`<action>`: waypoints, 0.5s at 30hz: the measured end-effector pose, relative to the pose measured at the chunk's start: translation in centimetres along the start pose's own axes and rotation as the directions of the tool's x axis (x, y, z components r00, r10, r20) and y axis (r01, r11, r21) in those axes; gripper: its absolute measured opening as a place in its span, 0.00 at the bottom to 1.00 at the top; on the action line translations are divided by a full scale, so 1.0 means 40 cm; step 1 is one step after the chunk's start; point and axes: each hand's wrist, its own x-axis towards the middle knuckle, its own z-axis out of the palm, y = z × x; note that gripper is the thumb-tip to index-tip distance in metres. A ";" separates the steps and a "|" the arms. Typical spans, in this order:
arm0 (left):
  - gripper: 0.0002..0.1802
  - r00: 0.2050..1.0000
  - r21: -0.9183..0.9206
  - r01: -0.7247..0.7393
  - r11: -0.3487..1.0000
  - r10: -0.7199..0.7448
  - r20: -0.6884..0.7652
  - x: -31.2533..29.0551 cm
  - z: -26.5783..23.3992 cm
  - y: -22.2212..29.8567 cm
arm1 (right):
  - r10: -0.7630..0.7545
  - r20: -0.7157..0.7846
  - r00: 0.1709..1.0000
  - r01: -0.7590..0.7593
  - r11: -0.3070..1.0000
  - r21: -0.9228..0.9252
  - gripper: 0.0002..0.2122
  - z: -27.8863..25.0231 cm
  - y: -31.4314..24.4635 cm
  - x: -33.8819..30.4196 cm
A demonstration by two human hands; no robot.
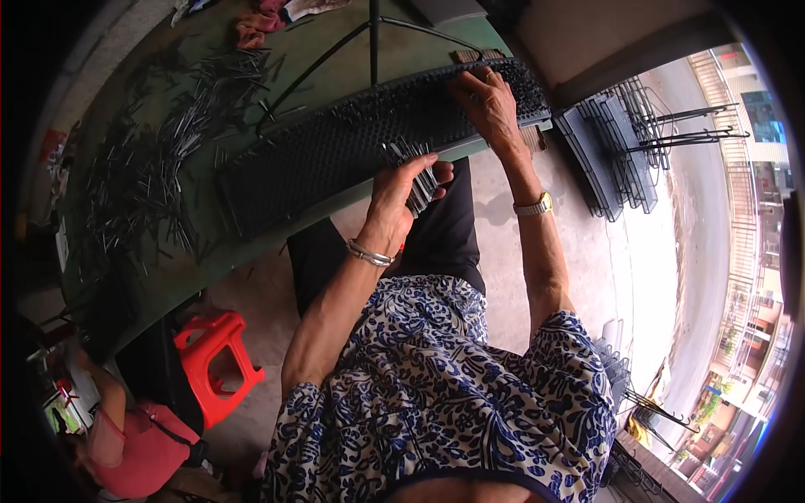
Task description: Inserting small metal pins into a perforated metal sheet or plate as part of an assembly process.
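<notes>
A long black panel (pixel 314 163) with a grid of small holes lies across the green table. Short dark pegs (pixel 527 90) stand densely in its right end and along its far edge. My left hand (pixel 391 199), with a bracelet on the wrist, is closed round a bunch of thin dark metal strips (pixel 422 186) just off the panel's near edge. Over the panel's right part, my right hand (pixel 490 105), with a watch on the wrist, has its fingers pinched together and pointing down. Whatever lies between those fingertips is hidden.
Loose dark strips (pixel 172 151) are heaped on the green table (pixel 197 264) at left. A thin black metal frame (pixel 374 50) rises behind the panel. Black wire racks (pixel 608 142) stand at right. Near a red stool (pixel 220 369) at lower left sits a person in pink (pixel 147 453).
</notes>
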 end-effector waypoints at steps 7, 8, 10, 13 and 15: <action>0.10 0.999 0.041 -0.015 0.999 0.017 -0.029 -0.004 0.008 -0.004 | 0.029 -0.001 1.000 -0.029 0.999 -0.028 0.07 0.011 -0.002 -0.001; 0.10 0.999 0.048 -0.015 0.999 0.017 -0.033 -0.006 0.008 -0.005 | 0.016 0.013 1.000 -0.016 0.999 -0.049 0.07 0.013 -0.008 0.001; 0.10 0.999 0.047 -0.021 0.999 0.023 -0.030 -0.006 0.004 -0.012 | 0.000 0.026 1.000 0.002 0.997 -0.071 0.08 0.014 -0.020 -0.003; 0.10 0.999 0.039 -0.041 0.998 0.041 -0.015 -0.009 0.003 -0.014 | -0.006 -0.081 0.997 -0.006 0.989 -0.150 0.09 0.021 -0.024 -0.018; 0.10 0.999 0.029 -0.053 0.998 0.053 -0.005 -0.019 0.005 -0.014 | 0.026 -0.061 0.998 -0.035 0.987 -0.155 0.10 0.022 -0.022 -0.025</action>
